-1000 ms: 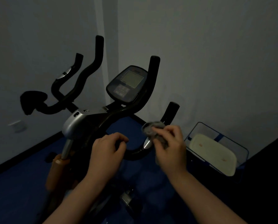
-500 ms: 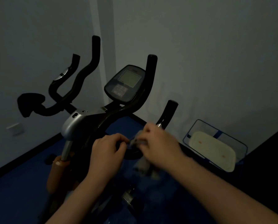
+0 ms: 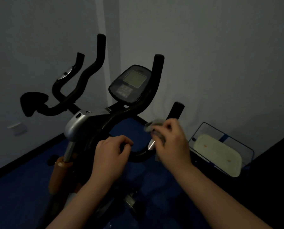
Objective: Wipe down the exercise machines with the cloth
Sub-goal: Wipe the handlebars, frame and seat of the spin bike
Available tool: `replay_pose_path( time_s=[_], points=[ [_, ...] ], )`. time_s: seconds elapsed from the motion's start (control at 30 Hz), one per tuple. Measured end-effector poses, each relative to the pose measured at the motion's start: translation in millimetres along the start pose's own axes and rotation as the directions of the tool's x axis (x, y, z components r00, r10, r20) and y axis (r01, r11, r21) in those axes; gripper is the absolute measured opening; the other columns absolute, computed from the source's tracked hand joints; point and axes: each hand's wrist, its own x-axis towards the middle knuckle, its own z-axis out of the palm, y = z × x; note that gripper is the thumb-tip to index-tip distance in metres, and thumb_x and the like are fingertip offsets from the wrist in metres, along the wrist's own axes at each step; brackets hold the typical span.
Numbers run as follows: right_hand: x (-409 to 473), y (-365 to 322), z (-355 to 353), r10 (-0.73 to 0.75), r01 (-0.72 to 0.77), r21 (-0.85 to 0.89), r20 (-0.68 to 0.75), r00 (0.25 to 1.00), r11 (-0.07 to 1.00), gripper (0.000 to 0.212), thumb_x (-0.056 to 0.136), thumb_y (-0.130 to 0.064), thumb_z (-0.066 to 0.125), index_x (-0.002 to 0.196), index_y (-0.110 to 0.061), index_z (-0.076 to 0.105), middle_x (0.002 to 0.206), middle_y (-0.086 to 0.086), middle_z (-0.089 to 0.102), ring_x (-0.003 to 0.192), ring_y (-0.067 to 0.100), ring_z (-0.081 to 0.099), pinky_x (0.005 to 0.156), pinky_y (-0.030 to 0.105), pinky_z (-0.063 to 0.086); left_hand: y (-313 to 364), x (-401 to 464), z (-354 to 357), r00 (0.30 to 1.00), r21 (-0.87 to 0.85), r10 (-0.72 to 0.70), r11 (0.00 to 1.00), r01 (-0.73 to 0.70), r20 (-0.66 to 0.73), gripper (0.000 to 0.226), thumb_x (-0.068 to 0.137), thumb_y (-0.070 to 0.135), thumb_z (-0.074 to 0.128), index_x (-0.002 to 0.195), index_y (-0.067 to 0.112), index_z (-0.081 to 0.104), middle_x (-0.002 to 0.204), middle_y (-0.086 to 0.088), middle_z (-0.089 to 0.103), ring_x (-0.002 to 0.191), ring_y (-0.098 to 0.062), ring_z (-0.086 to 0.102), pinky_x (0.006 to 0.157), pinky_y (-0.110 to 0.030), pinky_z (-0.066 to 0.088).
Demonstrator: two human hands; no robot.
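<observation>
A black exercise bike [image 3: 81, 123] with curved handlebars and a console [image 3: 131, 83] fills the middle of the dim room. My left hand [image 3: 109, 156] grips the near handlebar loop [image 3: 138, 154] at its left side. My right hand [image 3: 171, 142] holds a grey cloth [image 3: 154, 124] bunched against the right branch of that bar, just over its silver pulse sensor [image 3: 151, 144]. The black foam grip [image 3: 176, 111] rises behind my right fingers.
A blue-framed bin [image 3: 251, 152] with a pale lid stands on the floor at the right, against the wall. Grey walls meet in a corner behind the bike. The floor [image 3: 22, 195] is blue. An orange part [image 3: 58, 172] sits low on the bike's frame.
My right hand with the cloth slid left along the bar toward my left hand, then back right and up to the sensor. My left hand has kept its grip.
</observation>
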Motion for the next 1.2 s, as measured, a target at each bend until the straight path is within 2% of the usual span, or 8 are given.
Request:
replay_pose_path(
  time_s=[0.1, 0.3, 0.43, 0.63, 0.77, 0.9, 1.13, 1.2],
  points=[
    [-20.3, -10.4, -3.6, -0.086, 0.080, 0.057, 0.115, 0.990, 0.995, 0.039, 0.087, -0.054, 0.054, 0.099, -0.023, 0.073, 0.097, -0.008, 0.043, 0.089, 0.011, 0.048, 0.062, 0.023, 0.047, -0.2, 0.0, -0.4, 1.000, 0.011, 0.005, 1.000, -0.005, 0.014, 0.018, 0.088, 0.019, 0.061, 0.082, 0.035, 0.068, 0.073, 0.021, 0.061, 0.078, -0.006, 0.060, 0.084, -0.046, 0.049],
    [6.2, 3.6, -4.1, 0.103, -0.101, 0.025, -0.091, 0.990, 0.995, 0.011, 0.076, -0.032, 0.077, 0.078, -0.022, 0.071, 0.091, -0.008, 0.053, 0.084, 0.013, 0.055, 0.063, 0.028, 0.048, 1.0, -0.2, -1.0, 1.000, 0.009, 0.002, 1.000, -0.003, 0.012, 0.017, 0.083, 0.029, 0.052, 0.082, 0.035, 0.068, 0.075, 0.018, 0.064, 0.078, -0.006, 0.060, 0.084, -0.044, 0.049],
    [-21.8, -7.8, 3.9, -0.177, 0.177, 0.012, 0.132, 0.975, 0.984, 0.012, 0.081, -0.031, 0.070, 0.083, -0.020, 0.067, 0.094, -0.008, 0.052, 0.085, 0.011, 0.053, 0.065, 0.025, 0.049, 1.7, 0.1, -1.6, 1.000, 0.014, -0.001, 1.000, 0.001, 0.024, 0.020, 0.081, 0.034, 0.048, 0.082, 0.036, 0.068, 0.076, 0.016, 0.065, 0.078, -0.007, 0.060, 0.082, -0.044, 0.049],
    [0.0, 10.0, 5.5, 0.319, -0.239, 0.370, -0.173, 0.932, 0.898, 0.008, 0.087, -0.015, 0.068, 0.089, -0.019, 0.061, 0.103, -0.005, 0.046, 0.091, -0.004, 0.052, 0.079, 0.004, 0.040, 3.5, -0.4, -1.7, 1.000, 0.015, -0.008, 1.000, 0.008, 0.006, 0.018, 0.082, 0.032, 0.052, 0.081, 0.034, 0.069, 0.075, 0.021, 0.062, 0.080, -0.007, 0.062, 0.085, -0.043, 0.049],
    [-25.3, 4.7, 18.0, 0.238, -0.160, 0.433, -0.134, 0.962, 0.887, 0.009, 0.093, -0.013, 0.059, 0.091, -0.021, 0.055, 0.106, -0.008, 0.044, 0.094, -0.006, 0.051, 0.082, 0.004, 0.039, 2.1, 0.2, -2.3, 1.000, 0.031, 0.006, 0.999, -0.007, 0.011, 0.015, 0.083, 0.029, 0.056, 0.081, 0.033, 0.070, 0.076, 0.018, 0.066, 0.077, -0.006, 0.063, 0.082, -0.041, 0.051],
    [27.6, 27.2, 2.7, 0.293, -0.166, 0.407, -0.273, 0.916, 0.898, 0.008, 0.097, -0.009, 0.052, 0.094, -0.016, 0.054, 0.105, 0.002, 0.045, 0.092, -0.009, 0.048, 0.084, 0.005, 0.039, 6.4, 0.9, -2.6, 1.000, 0.055, 0.004, 0.998, -0.006, 0.026, 0.021, 0.079, 0.033, 0.051, 0.081, 0.031, 0.071, 0.073, 0.015, 0.066, 0.074, -0.006, 0.062, 0.079, -0.038, 0.050],
    [-10.9, 18.0, 31.9, 0.449, -0.239, 0.581, -0.248, 0.859, 0.778, 0.019, 0.097, -0.016, 0.047, 0.093, -0.035, 0.045, 0.103, 0.008, 0.055, 0.091, 0.016, 0.056, 0.082, 0.027, 0.048, 5.1, 0.0, -1.9, 0.999, 0.059, 0.038, 0.998, -0.037, -0.009, 0.016, 0.085, 0.017, 0.066, 0.080, 0.031, 0.071, 0.069, 0.029, 0.055, 0.071, 0.003, 0.054, 0.077, -0.033, 0.046],
    [21.5, 29.4, 17.1, 0.525, -0.269, 0.575, -0.340, 0.780, 0.773, 0.021, 0.096, -0.017, 0.045, 0.091, -0.037, 0.045, 0.104, 0.010, 0.055, 0.092, 0.020, 0.055, 0.085, 0.035, 0.049, 4.8, 1.1, -2.0, 0.998, 0.073, 0.057, 0.996, -0.057, -0.006, 0.013, 0.083, 0.026, 0.060, 0.080, 0.032, 0.071, 0.067, 0.030, 0.053, 0.069, 0.004, 0.052, 0.075, -0.031, 0.044]
  ],
)
